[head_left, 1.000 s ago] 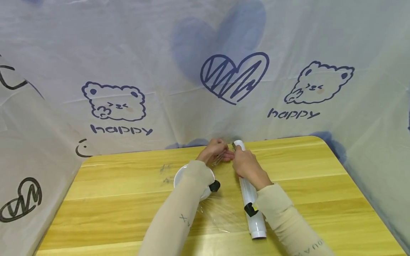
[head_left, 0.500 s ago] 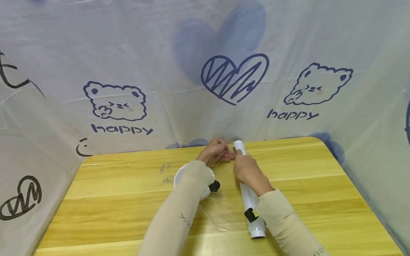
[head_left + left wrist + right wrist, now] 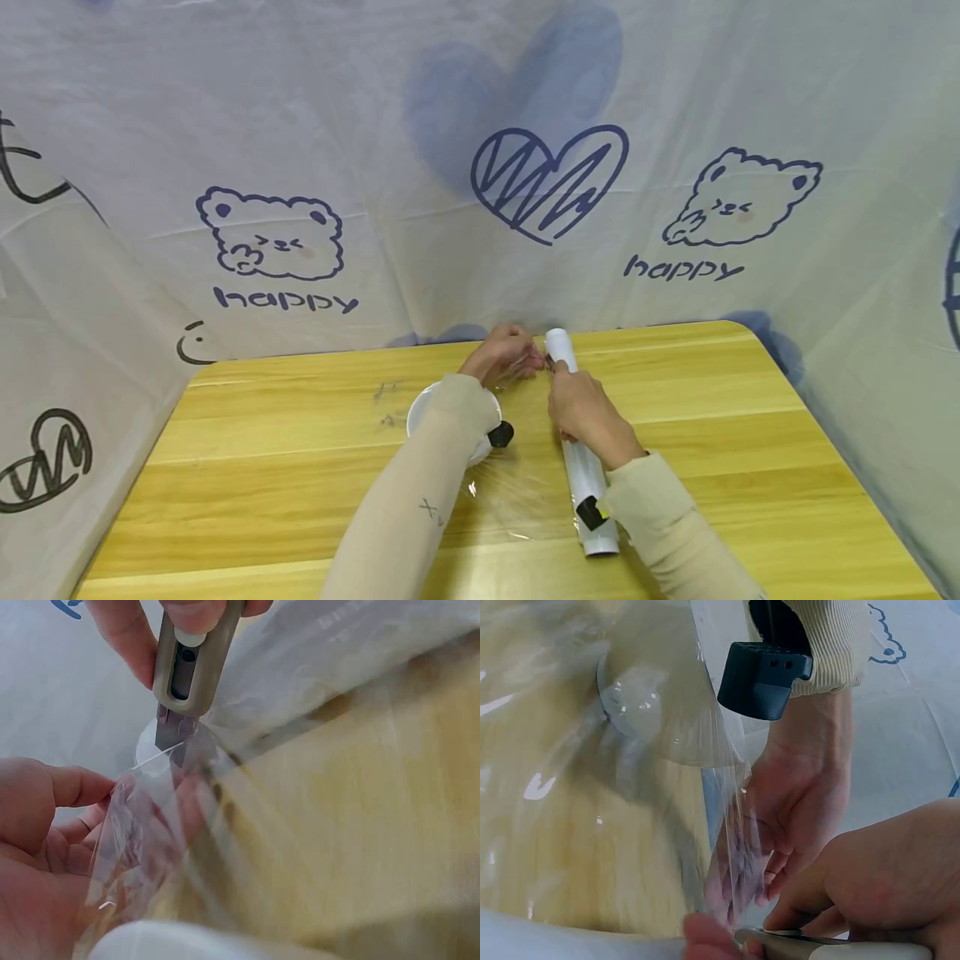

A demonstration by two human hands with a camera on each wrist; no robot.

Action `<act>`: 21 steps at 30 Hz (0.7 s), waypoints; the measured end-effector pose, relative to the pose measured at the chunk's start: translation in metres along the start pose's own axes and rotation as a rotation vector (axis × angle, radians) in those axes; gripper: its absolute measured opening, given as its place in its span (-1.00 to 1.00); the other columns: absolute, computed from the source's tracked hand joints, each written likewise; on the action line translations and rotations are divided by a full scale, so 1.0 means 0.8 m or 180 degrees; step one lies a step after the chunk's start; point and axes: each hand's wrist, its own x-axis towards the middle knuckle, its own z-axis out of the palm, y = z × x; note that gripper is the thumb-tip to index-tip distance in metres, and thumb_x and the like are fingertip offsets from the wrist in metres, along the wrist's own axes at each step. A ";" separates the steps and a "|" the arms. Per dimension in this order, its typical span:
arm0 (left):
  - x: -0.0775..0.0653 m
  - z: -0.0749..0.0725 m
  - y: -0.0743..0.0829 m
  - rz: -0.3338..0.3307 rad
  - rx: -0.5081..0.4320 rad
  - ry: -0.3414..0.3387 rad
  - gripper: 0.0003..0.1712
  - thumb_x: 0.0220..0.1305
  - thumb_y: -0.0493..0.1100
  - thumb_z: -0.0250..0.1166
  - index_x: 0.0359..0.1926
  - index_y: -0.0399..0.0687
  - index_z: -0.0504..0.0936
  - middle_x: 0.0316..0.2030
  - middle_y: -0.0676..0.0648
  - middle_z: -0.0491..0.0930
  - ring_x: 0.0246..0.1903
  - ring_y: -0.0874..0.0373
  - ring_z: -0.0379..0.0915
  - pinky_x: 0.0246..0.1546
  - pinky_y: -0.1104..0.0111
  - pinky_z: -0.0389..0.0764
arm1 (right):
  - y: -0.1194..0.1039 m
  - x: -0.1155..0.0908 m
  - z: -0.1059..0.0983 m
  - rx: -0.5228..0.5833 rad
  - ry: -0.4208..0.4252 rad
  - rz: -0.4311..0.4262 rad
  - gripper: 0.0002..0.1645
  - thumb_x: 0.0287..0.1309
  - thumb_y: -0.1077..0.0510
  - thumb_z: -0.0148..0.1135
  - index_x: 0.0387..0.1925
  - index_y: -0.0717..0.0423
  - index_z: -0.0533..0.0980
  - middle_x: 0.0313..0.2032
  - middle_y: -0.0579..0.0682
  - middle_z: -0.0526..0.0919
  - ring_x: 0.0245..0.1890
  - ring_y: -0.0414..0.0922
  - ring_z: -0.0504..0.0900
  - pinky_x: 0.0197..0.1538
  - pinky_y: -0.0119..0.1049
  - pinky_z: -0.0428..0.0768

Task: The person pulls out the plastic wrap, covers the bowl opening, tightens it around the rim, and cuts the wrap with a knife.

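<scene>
My left hand (image 3: 504,352) pinches the far edge of a sheet of clear cling film (image 3: 142,825), bunched near its fingers. In my right hand (image 3: 590,412) is a grey-brown utility knife (image 3: 196,671), with its blade (image 3: 169,729) out and right at the film's taut edge. The white roll of cling film (image 3: 587,475) lies lengthwise on the table, partly under the right hand and wrist. Film stretches leftward from it over a round white bowl (image 3: 417,414), which my left sleeve partly hides. Through the film, the bowl also shows in the right wrist view.
The yellow wood-grain table (image 3: 285,467) ends at a pale cloth backdrop (image 3: 420,267) just beyond both hands. Black wrist cameras sit on the cuffs, the left one (image 3: 501,434) beside the bowl and the right one (image 3: 592,512) overlapping the roll.
My right hand has slid slightly nearer along the roll with the utility knife. The left hand stays almost in place, still pinching the film.
</scene>
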 end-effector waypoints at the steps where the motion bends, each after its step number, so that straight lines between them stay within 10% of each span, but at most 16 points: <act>1: 0.000 0.000 0.000 0.0008 -0.0001 -0.0001 -0.72 0.48 -0.40 0.02 -0.11 -0.56 0.61 -0.22 -0.37 0.72 -0.45 0.07 0.66 -0.31 0.27 0.73 | 0.000 -0.001 0.000 0.0055 -0.0021 0.0010 -0.69 0.45 0.31 -0.02 0.13 0.38 0.33 -0.53 0.18 0.53 -0.76 -0.11 0.57 -0.71 -0.33 0.51; 14: 0.003 0.003 0.000 0.0008 -0.0087 0.0051 -0.74 0.52 -0.37 0.03 -0.15 -0.53 0.60 -0.44 -0.20 0.65 -0.42 0.00 0.70 -0.09 0.13 0.73 | 0.006 -0.019 -0.003 -0.0413 0.0095 -0.0310 -0.52 0.45 0.26 0.02 0.29 0.43 0.34 -0.20 0.45 0.63 -0.46 0.10 0.61 -0.50 -0.11 0.61; 21: 0.003 0.002 0.000 0.0043 -0.0178 0.0063 -0.75 0.50 -0.38 0.04 -0.07 -0.58 0.54 -0.45 -0.19 0.59 -0.55 0.09 0.61 -0.32 0.29 0.75 | 0.006 -0.030 0.001 -0.0353 0.0050 -0.0281 -0.46 0.44 0.26 0.04 0.34 0.45 0.29 -0.18 0.49 0.61 -0.49 0.09 0.61 -0.54 -0.13 0.61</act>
